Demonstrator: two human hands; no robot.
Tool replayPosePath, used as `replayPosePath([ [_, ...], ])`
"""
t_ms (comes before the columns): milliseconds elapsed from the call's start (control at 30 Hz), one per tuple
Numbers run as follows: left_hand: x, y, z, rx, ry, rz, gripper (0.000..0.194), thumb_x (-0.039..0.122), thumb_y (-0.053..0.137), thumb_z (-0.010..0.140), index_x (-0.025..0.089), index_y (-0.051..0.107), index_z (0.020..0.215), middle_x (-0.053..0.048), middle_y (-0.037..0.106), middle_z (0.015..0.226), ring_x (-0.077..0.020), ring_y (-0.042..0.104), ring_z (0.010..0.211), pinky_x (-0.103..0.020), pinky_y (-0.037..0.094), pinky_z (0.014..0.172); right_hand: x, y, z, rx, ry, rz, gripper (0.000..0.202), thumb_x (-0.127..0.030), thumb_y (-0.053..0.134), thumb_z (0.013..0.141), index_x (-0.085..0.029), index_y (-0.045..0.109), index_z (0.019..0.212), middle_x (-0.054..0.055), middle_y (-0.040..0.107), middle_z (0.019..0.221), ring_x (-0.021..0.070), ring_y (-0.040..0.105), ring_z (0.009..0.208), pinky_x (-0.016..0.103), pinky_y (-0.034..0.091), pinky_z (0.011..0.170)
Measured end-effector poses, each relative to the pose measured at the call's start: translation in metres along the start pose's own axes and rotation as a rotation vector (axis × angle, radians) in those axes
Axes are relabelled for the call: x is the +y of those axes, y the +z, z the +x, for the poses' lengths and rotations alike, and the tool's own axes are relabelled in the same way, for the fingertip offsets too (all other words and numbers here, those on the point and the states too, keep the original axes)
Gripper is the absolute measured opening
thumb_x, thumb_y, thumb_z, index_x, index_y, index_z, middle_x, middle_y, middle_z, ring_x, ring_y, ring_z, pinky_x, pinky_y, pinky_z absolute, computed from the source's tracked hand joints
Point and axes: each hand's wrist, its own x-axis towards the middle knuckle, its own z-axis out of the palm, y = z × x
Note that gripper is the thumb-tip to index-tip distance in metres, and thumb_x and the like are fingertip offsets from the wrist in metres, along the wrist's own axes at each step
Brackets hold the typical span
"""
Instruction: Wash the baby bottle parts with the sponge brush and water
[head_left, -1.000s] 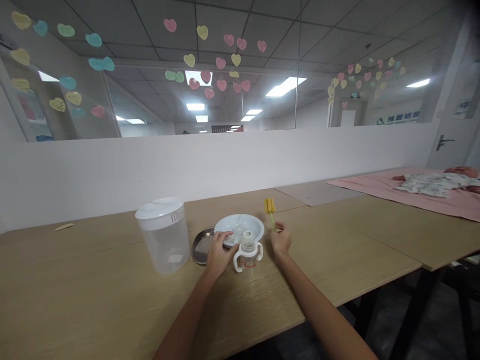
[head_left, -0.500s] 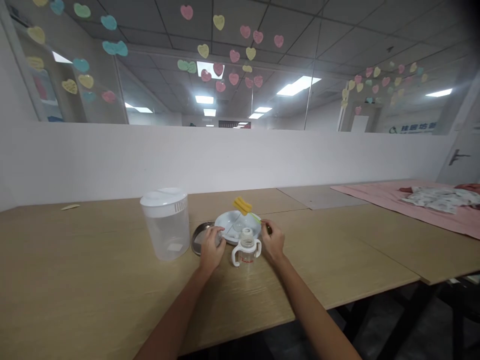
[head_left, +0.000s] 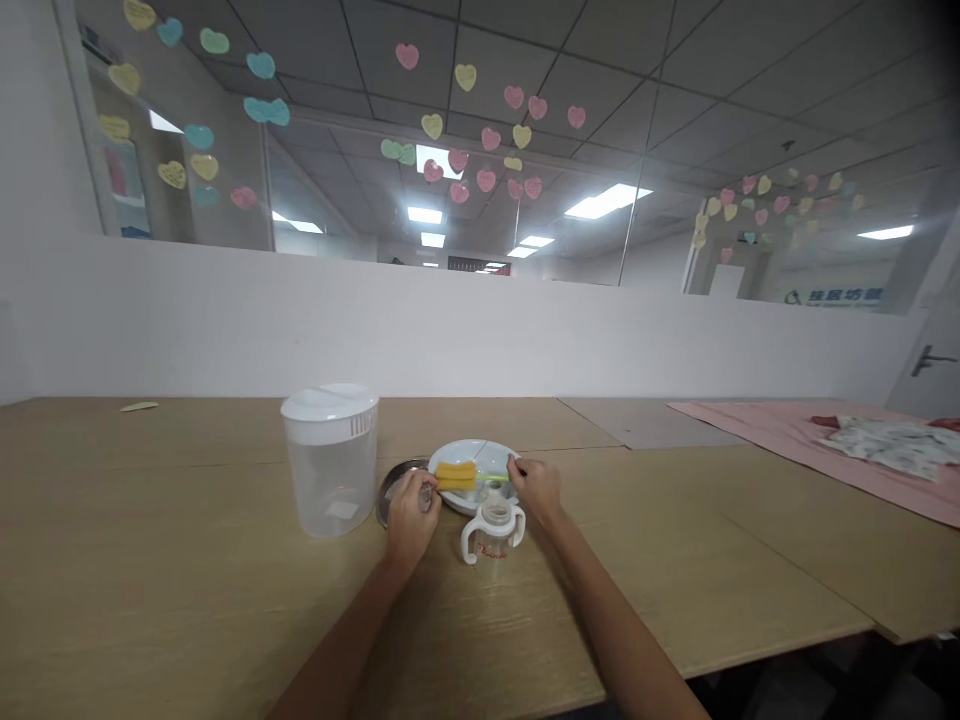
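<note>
My right hand (head_left: 538, 488) is closed around the handle of a yellow sponge bottle brush (head_left: 456, 475) with a green stem. The sponge head lies level over a white divided dish (head_left: 480, 447) and points left at my other hand. In my left hand (head_left: 411, 512), the fingers grip a small clear piece (head_left: 426, 496), mostly covered by them; its kind cannot be made out. Between my hands stands a clear baby bottle (head_left: 495, 535) with two white handles and an open top, upright on the table. A round metal dish (head_left: 387, 490) sits partly behind my left hand.
Left of my hands stands a translucent bucket (head_left: 330, 480) with a white lid. Farther right, a pink cloth (head_left: 757, 425) bears a patterned garment (head_left: 892, 445). A low white wall (head_left: 480, 340) with glass above borders the wooden table (head_left: 187, 580).
The sponge brush has come down and left, from tilted upward to level, with its head now close to my left hand. The view has tilted up slightly.
</note>
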Motion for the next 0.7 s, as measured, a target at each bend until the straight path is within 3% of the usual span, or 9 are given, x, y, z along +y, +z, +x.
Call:
replayPosePath([
  [267, 0.002, -0.002, 0.000, 0.013, 0.052, 0.032, 0.013, 0.010, 0.046, 0.078, 0.020, 0.054, 0.078, -0.002, 0.058, 0.085, -0.0158, 0.058, 0.084, -0.028, 0.047, 0.079, 0.014, 0.002, -0.004, -0.016, -0.053, -0.032, 0.052, -0.035, 0.036, 0.089, -0.017, 0.065, 0.050, 0.007, 0.065, 0.054, 0.0080, 0.047, 0.043, 0.025, 0.019, 0.049],
  [467, 0.005, -0.005, 0.002, 0.005, 0.044, 0.036, 0.015, 0.012, 0.047, 0.079, 0.020, 0.059, 0.085, -0.004, 0.061, 0.090, -0.0169, 0.059, 0.088, -0.031, 0.048, 0.082, 0.020, 0.004, -0.008, 0.067, -0.068, -0.038, 0.053, -0.034, 0.037, 0.089, -0.017, 0.062, 0.045, 0.006, 0.062, 0.048, 0.0075, 0.043, 0.039, 0.026, 0.017, 0.049],
  [700, 0.001, -0.009, 0.008, 0.064, -0.090, -0.028, 0.012, 0.022, 0.051, 0.080, 0.019, 0.060, 0.087, -0.005, 0.061, 0.090, -0.0184, 0.059, 0.086, -0.034, 0.051, 0.080, 0.020, -0.003, -0.009, 0.097, -0.079, -0.067, 0.050, -0.031, 0.041, 0.087, -0.017, 0.061, 0.044, 0.005, 0.060, 0.047, 0.0066, 0.041, 0.041, 0.025, 0.017, 0.051],
])
